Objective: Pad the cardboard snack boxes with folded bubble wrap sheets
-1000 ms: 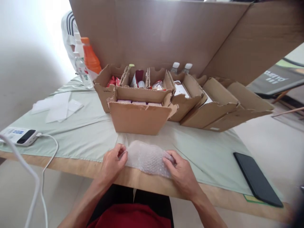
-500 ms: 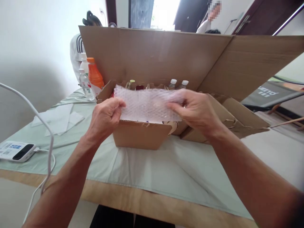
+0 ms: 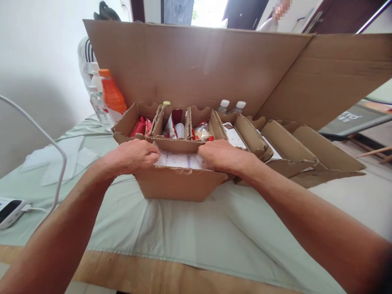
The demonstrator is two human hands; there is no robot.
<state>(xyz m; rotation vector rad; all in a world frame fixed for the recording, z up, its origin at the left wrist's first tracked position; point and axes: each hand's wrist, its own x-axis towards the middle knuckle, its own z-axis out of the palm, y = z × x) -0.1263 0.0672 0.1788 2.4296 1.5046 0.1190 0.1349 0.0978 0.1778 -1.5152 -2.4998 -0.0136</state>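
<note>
A sheet of bubble wrap lies low in the front cardboard box, stretched between my two hands. My left hand is closed on its left end, over the box's left edge. At the right end, my right hand has its fingers curled down on the wrap. Just behind stand open cardboard compartments with a red packet, a white roll and a clear and red packet.
Bottles, one an orange bottle, stand at the left. A tall cardboard panel rises behind. White sheets, a power bank and a cable lie left. Other people are partly visible beyond the panel.
Both hands have lowered the bubble wrap from above the front box into its opening. The compartments behind have come into view, and the camera view has shifted.
</note>
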